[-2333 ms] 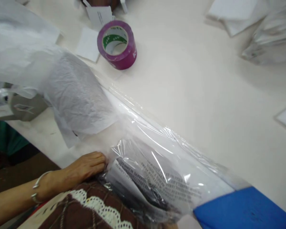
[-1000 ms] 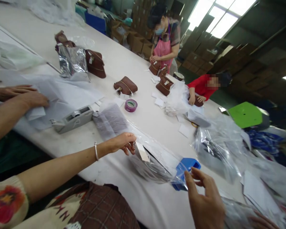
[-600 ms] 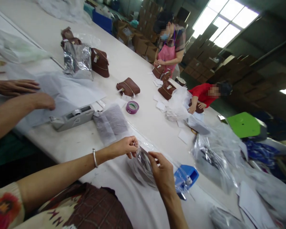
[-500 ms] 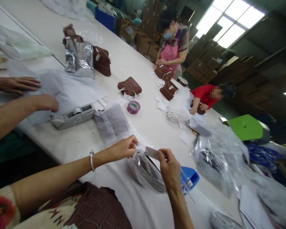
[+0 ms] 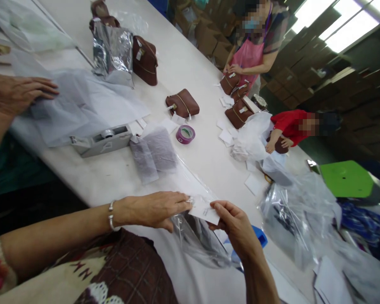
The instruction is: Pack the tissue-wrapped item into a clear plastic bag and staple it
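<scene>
My left hand (image 5: 155, 209) and my right hand (image 5: 236, 226) meet over the near table edge. Between their fingertips they pinch a small white card (image 5: 205, 210) at the mouth of a clear plastic bag (image 5: 199, 240). The bag hangs down over the edge of the white table (image 5: 193, 63) with dark printed paper inside. A blue tape dispenser (image 5: 260, 235) lies just behind my right hand, mostly hidden. A silver bracelet sits on my left wrist.
A grey tape dispenser (image 5: 103, 141), folded tissue (image 5: 153, 154) and a purple tape roll (image 5: 185, 134) lie beyond my hands. Another person's hand (image 5: 19, 93) presses tissue at left. Brown bags (image 5: 182, 103) and two people stand farther along. Plastic bags (image 5: 299, 215) pile up at right.
The view swung up from a close look at the bag to the whole table. My right hand came in from the right and took the white card together with my left.
</scene>
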The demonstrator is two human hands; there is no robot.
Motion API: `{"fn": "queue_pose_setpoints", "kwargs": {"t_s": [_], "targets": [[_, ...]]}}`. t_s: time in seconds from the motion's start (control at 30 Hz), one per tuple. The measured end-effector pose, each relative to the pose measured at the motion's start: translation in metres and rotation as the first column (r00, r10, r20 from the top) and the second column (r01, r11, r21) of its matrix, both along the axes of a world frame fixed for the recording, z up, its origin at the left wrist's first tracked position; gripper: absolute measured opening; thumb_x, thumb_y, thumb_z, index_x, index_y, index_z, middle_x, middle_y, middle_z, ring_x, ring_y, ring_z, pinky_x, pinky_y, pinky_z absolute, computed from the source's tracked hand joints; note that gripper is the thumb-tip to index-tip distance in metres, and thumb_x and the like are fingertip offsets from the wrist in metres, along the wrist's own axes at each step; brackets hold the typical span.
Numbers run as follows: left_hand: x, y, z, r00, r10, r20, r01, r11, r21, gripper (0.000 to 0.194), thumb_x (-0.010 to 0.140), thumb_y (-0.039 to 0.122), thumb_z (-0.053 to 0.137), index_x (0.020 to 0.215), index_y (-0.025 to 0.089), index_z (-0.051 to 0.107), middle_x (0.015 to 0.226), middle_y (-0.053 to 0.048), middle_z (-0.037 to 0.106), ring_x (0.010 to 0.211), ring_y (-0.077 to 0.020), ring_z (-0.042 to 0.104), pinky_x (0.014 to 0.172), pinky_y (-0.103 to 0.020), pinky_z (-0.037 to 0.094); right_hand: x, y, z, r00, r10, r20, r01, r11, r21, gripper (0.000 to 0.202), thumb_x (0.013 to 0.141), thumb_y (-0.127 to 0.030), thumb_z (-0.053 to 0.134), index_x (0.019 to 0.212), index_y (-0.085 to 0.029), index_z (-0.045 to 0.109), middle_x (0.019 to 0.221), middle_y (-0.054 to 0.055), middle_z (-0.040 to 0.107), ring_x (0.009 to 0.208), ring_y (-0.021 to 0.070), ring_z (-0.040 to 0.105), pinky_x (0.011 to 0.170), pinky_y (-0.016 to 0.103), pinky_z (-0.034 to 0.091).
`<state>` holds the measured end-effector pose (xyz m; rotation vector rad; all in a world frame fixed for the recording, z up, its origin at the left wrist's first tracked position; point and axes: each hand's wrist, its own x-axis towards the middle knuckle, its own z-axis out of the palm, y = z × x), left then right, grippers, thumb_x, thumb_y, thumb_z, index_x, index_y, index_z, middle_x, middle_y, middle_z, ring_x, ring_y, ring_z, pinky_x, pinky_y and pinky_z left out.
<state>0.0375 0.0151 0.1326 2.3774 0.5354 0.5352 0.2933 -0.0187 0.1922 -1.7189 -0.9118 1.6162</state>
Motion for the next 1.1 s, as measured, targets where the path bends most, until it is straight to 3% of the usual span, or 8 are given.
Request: {"fn": "queue_pose_setpoints", "kwargs": {"t_s": [0.13,0.27,0.43,0.6,0.73,0.83,0.93,1.1], "targets": [[0.0,0.007,-0.002,1.0,0.0,-0.026,0.002,0.997,0.081,0.056,0.083,0.014,0.07,0.133,0.017,0.045,0.124,-0.014,0.061,0.113,-0.0242,0.057,0.092,-0.031,0.047,0.003,-0.006,-0.001,0.992,0.079,-0.101,-0.078,0.997,0.007,0.048,0.067,-0.039,0.086,0.107,-0.018,0.07,0.081,0.004,0.072,0.081,0.0215,0.07,0.081,0.035,0.057],[0.004,0.012,-0.006,0.993,0.11,-0.032,-0.099,0.966,0.24,0.009,0.094,0.019,0.055,0.1,0.019,0.062,0.088,-0.005,0.065,0.078,-0.0177,0.06,0.068,-0.029,0.045,-0.013,-0.008,-0.005,0.992,0.038,0.124,-0.056,0.988,0.144,0.033,0.071,-0.041,0.08,0.094,-0.018,0.072,0.068,0.002,0.07,0.062,0.0178,0.066,0.063,0.03,0.055],[0.002,0.013,-0.006,0.984,0.175,-0.001,-0.168,0.944,0.282,0.015,0.094,0.029,0.058,0.082,0.021,0.061,0.076,0.0,0.06,0.062,-0.0136,0.052,0.055,-0.031,0.035,-0.027,-0.014,0.0,0.931,0.042,0.364,-0.135,0.963,0.234,0.03,0.075,-0.046,0.075,0.091,-0.02,0.076,0.066,0.001,0.069,0.055,0.0172,0.063,0.056,0.029,0.052],[0.008,0.018,-0.008,0.976,0.214,0.032,-0.215,0.95,0.224,0.013,0.095,0.028,0.058,0.086,0.02,0.062,0.081,-0.001,0.062,0.07,-0.0136,0.057,0.058,-0.029,0.036,-0.017,-0.025,-0.004,0.973,0.163,0.161,-0.162,0.987,-0.018,0.043,0.073,-0.055,0.076,0.093,-0.017,0.076,0.084,0.006,0.074,0.077,0.0241,0.07,0.075,0.035,0.056],[0.015,0.02,-0.012,0.978,0.201,0.049,-0.207,0.961,0.185,0.012,0.096,0.028,0.055,0.092,0.019,0.062,0.084,-0.002,0.063,0.076,-0.0147,0.059,0.062,-0.027,0.04,-0.019,-0.029,-0.021,0.999,0.031,-0.028,-0.032,0.999,-0.027,0.036,0.069,-0.045,0.083,0.088,-0.019,0.066,0.063,-0.003,0.063,0.056,0.0135,0.059,0.056,0.024,0.049],[0.013,0.02,-0.011,0.983,0.169,0.069,-0.178,0.974,0.14,0.013,0.097,0.026,0.052,0.093,0.018,0.061,0.086,-0.003,0.062,0.078,-0.0157,0.059,0.066,-0.027,0.042,-0.021,-0.028,-0.033,0.99,-0.039,-0.139,0.031,0.998,-0.058,0.053,0.065,-0.039,0.087,0.108,-0.02,0.062,0.062,-0.008,0.056,0.048,0.0076,0.047,0.046,0.019,0.038],[0.003,0.018,-0.005,0.991,0.088,0.103,-0.09,0.996,0.015,0.009,0.096,0.022,0.053,0.092,0.018,0.06,0.09,-0.004,0.063,0.081,-0.015,0.06,0.073,-0.024,0.045,-0.021,-0.027,-0.045,0.984,-0.094,-0.153,0.084,0.994,-0.074,0.067,0.063,-0.038,0.088,0.12,-0.018,0.058,0.064,-0.008,0.053,0.044,0.0044,0.039,0.041,0.016,0.027],[-0.008,0.016,0.003,0.99,0.031,0.138,-0.009,0.986,-0.164,0.007,0.092,0.016,0.06,0.097,0.021,0.063,0.099,-0.004,0.062,0.089,-0.0146,0.063,0.082,-0.021,0.047,-0.024,-0.029,-0.058,0.994,-0.071,-0.088,0.07,0.997,-0.015,0.052,0.066,-0.041,0.085,0.105,-0.015,0.062,0.061,-0.008,0.053,0.04,0.0039,0.041,0.037,0.015,0.028]]}}
